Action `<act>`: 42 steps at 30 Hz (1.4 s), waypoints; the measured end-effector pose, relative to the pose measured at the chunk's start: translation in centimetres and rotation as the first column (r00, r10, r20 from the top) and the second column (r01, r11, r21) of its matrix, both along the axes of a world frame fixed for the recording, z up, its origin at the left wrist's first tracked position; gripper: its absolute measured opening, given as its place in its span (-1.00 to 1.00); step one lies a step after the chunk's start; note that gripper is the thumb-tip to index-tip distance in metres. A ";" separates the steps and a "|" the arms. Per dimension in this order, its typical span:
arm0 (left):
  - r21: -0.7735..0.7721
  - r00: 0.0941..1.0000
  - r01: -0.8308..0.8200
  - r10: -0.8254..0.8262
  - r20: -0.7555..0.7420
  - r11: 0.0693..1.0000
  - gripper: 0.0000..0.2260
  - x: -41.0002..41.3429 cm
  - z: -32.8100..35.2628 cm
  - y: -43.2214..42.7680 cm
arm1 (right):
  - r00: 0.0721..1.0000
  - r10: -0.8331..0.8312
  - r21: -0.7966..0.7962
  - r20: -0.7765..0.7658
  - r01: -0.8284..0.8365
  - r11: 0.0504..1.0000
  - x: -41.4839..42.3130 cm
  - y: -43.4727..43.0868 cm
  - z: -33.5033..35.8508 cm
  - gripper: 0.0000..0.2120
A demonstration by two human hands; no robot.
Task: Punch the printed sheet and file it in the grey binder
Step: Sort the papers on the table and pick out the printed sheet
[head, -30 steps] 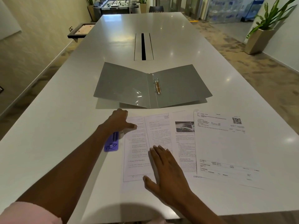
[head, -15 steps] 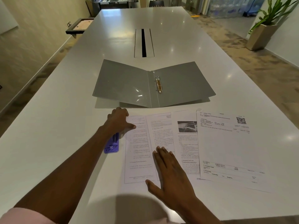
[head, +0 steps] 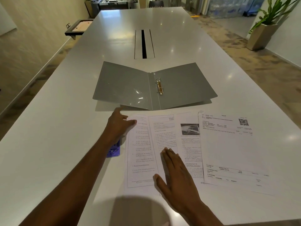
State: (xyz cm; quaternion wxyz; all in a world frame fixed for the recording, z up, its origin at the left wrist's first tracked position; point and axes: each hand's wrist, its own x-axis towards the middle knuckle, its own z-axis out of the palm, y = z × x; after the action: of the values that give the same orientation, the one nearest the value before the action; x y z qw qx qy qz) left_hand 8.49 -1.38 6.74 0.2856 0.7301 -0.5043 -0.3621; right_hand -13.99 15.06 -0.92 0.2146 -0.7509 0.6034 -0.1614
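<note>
The task looks to be at its punching step, with nothing filed so far. The grey binder (head: 154, 85) lies open on the white counter (head: 48, 144), its ring mechanism (head: 159, 86) bare and no sheet on it. Just in front of the binder, 4 printed sheets are spread in an overlapping row; the leftmost printed sheet (head: 140, 150) has its left edge at the purple punch (head: 114, 150), which sits mostly hidden under the left hand (head: 118, 126). That hand rests on the punch with its fingers curled and the thumb stretched onto the sheet's top corner; whether it is pressing down cannot be told. The right hand (head: 175, 170) lies flat and spread across the second sheet (head: 164, 132), holding the papers steady and gripping nothing. Whether holes have been cut is hidden by the left hand. Judging from this, what is left is to finish the punch, lift the sheet clear, open the rings, thread it on and close them.
</note>
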 end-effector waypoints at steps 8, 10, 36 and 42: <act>-0.032 0.993 -0.064 0.060 -0.101 0.997 -0.47 -1.7 -0.9 3.5 | 0.998 -0.042 0.005 0.039 0.042 0.999 -1.4 0.0 -0.2 -0.34; -0.060 0.996 -0.036 0.031 -0.078 0.998 -0.65 -2.1 -1.4 4.2 | 0.997 -0.001 0.005 0.074 0.001 1.000 -2.0 -0.1 0.1 -0.35; -0.010 0.883 -0.296 0.269 -0.384 0.955 -0.84 -4.1 -4.7 6.6 | 0.952 0.081 -0.169 -0.296 -0.135 0.976 1.1 -1.5 -0.6 -0.49; -0.086 0.916 -0.213 0.169 -0.364 0.973 -0.96 -4.0 -5.2 7.4 | 0.953 0.124 -0.180 -0.275 -0.178 0.967 2.7 -1.6 -0.9 -0.48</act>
State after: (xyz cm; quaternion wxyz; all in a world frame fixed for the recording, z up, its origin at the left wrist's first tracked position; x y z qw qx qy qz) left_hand 4.48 5.98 1.59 0.4505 0.6795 -0.3921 -0.4261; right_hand -11.30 13.49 -1.80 0.0672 -0.8276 0.5474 -0.1044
